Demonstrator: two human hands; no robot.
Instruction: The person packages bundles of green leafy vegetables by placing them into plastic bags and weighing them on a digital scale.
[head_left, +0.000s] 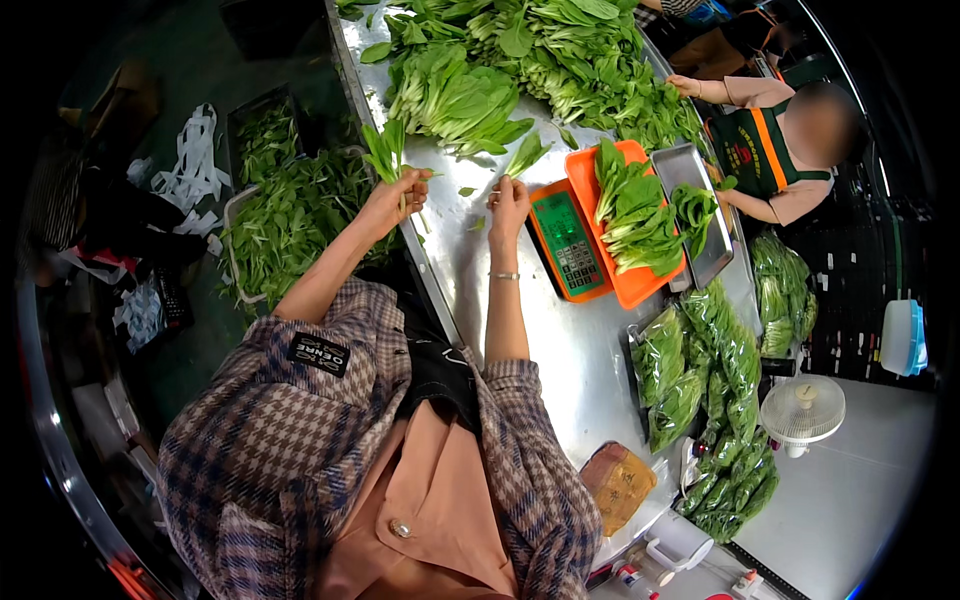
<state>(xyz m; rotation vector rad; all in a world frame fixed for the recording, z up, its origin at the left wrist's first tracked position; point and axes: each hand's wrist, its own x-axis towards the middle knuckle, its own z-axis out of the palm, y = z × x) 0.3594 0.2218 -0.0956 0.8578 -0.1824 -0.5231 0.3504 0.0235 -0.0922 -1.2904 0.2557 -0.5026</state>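
Observation:
My left hand (397, 199) grips a few loose green leaves with stalks (387, 150) over the near edge of the metal table (540, 360). Between the fingers of my right hand (510, 201) is a small leafy green (528, 154), its leaves pointing away from me. Just beyond both hands lies a large heap of leafy greens (457, 97). To the right of my right hand stands an orange digital scale (568, 247) with a lit green panel. An orange tray (641, 289) on it carries several leafy greens (637, 214). Small leaf scraps (466, 191) dot the metal between my hands.
Left of the table, a crate (244, 281) overflows with leaves. A metal tray (720, 255) adjoins the scale. Bagged greens (667, 375) line the right side, near a white fan (802, 411) and a wrapped brown package (619, 487). Across the table, a co-worker (772, 150) touches greens.

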